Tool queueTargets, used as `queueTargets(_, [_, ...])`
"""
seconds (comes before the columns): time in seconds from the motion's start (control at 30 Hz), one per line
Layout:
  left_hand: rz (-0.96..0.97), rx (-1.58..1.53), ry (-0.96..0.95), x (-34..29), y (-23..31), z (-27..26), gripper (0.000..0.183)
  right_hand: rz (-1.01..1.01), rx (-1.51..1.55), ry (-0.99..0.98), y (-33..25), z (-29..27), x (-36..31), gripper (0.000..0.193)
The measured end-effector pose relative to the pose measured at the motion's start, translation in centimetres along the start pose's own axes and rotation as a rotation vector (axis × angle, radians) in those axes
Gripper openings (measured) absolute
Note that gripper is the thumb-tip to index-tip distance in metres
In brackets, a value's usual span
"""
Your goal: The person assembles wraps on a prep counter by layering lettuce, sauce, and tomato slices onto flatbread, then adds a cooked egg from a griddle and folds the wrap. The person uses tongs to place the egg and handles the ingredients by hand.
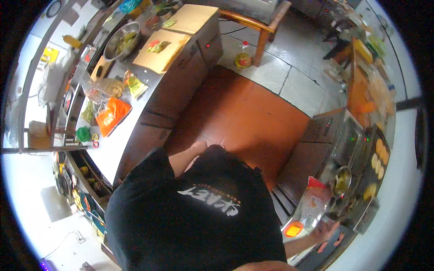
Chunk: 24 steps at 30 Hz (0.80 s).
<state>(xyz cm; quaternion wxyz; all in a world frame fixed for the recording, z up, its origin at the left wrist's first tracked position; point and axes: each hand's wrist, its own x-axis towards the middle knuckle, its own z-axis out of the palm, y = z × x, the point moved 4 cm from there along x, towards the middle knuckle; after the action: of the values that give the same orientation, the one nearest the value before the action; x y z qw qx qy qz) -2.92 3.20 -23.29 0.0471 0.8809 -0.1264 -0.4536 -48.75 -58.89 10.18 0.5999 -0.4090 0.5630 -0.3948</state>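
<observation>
My right hand (323, 230), smeared by motion, hovers at the near end of a dark griddle (312, 262), beside flat pink pieces (323, 247). Whether it holds anything is unclear. A clear plastic bag with a red end (312, 201) lies right next to it. Near my right forearm is a round orange item with a yellow square on it (294, 229). My left hand (198, 147) hangs low in front of my dark shirt, above the floor. Its fingers are too small and blurred to read.
Round pale pieces (379, 162) lie on the far griddle, near a metal bowl (342, 180). Across the aisle, a counter (108, 158) bears an orange bag (113, 116), cutting boards (192, 18) and a large metal bowl (122, 40). An oil bottle (243, 56) stands on the floor.
</observation>
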Motion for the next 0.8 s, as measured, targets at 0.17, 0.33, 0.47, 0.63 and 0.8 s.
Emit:
queueTargets(0.17, [-0.097, -0.298, 0.311, -1.2, -8.6, -7.8, 0.033, -0.401, -0.148, -0.353, 5.2, 30.7, -1.4, 0.030])
queueTargets(0.33, [-0.161, -0.704, 0.803, -3.6, -11.2, -19.2, 0.032, 0.166, -0.129, -1.099, 9.5, 56.9, -13.1, 0.018])
queueTargets(0.47, [-0.208, -1.130, 1.062, -4.0, -12.7, -28.2, 0.031, 0.215, -0.447, -1.311, 13.7, 72.8, -23.5, 0.024])
queueTargets(0.63, [-0.246, -1.370, 1.328, -2.6, -16.2, -37.9, 0.037, 0.298, -0.551, -1.663, 19.9, 87.3, -33.7, 0.025])
queueTargets(0.8, [-0.264, -1.536, 1.387, 1.2, -20.3, -44.5, 0.057, 0.295, -0.659, -1.806, 23.9, 95.8, -39.7, 0.033])
